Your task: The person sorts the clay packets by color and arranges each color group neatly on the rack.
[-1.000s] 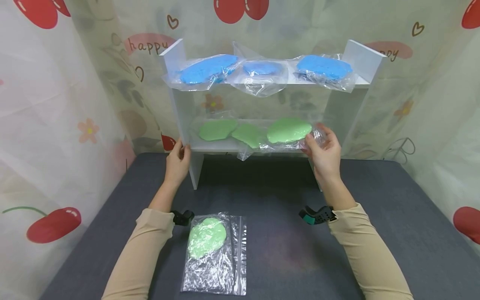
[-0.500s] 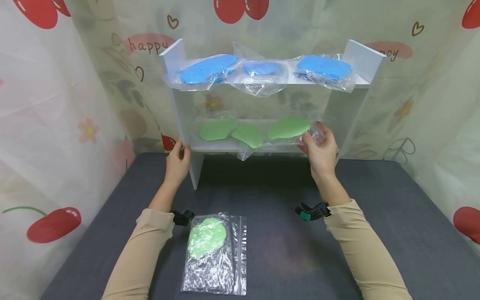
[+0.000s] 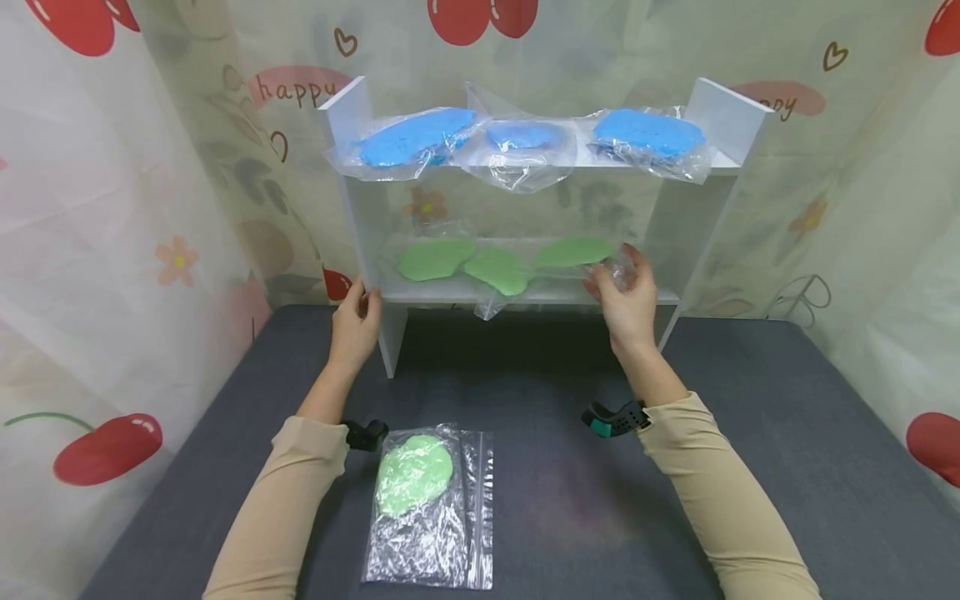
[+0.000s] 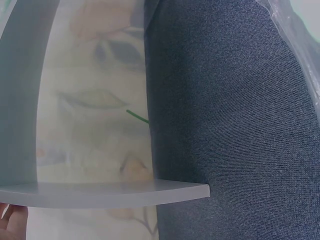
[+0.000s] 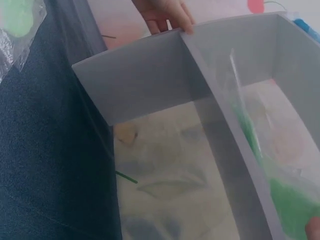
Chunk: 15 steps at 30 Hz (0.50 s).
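A white two-tier shelf stands on the dark table. My left hand grips the outer edge of its left side panel, about level with the lower board. At the right end of the lower tier, my right hand pinches the end of a clear plastic bag holding a flat green slab. Just left of it, a second bagged green slab lies with its bag corner over the board's front edge. A third green slab is beside the left panel. Only fingertips of my right hand show in the right wrist view.
Bagged blue slabs, left, middle and right, lie along the top tier, their bags overhanging its front. A zip bag with a green slab lies on the table between my forearms. Printed curtains surround the table.
My right hand has moved left and slightly back, pushing the right green bag deeper onto the lower tier. The left hand has stayed at the side panel.
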Each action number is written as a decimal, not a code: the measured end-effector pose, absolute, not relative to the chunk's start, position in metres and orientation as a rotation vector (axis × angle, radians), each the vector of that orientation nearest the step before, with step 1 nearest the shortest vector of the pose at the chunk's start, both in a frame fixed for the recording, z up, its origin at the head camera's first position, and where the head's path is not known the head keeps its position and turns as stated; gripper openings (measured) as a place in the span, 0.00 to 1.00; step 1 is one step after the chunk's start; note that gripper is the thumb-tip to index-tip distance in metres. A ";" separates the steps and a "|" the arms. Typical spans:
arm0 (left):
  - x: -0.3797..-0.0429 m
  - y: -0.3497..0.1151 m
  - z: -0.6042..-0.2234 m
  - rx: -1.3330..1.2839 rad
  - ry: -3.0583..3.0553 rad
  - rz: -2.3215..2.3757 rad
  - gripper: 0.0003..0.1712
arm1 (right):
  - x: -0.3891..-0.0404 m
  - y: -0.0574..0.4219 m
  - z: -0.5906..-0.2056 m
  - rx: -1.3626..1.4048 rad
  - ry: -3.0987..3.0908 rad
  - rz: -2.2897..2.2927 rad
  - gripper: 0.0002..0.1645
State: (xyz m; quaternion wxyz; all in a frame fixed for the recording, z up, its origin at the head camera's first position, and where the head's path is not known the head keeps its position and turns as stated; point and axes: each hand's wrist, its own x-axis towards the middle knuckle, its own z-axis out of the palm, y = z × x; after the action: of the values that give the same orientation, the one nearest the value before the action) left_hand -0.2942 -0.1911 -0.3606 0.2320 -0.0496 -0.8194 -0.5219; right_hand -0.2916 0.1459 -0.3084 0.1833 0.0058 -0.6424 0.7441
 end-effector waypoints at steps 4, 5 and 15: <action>-0.295 -0.192 -0.361 -0.138 -2.254 -1.425 0.27 | -0.293 0.144 -0.310 -0.002 -1.866 2.049 0.37; -0.295 -0.192 -0.360 -0.139 -2.252 -1.426 0.27 | -0.294 0.144 -0.310 -0.011 -1.872 2.036 0.37; -0.293 -0.191 -0.360 -0.137 -2.252 -1.431 0.26 | -0.287 0.142 -0.313 0.039 -2.131 1.900 0.40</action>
State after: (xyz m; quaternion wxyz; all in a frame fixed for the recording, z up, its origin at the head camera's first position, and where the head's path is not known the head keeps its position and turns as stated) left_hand -0.2931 -0.1913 -0.3595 0.2330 -0.0499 -0.8197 -0.5209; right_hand -0.2869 0.1420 -0.3133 0.1427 0.0135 -0.7387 0.6587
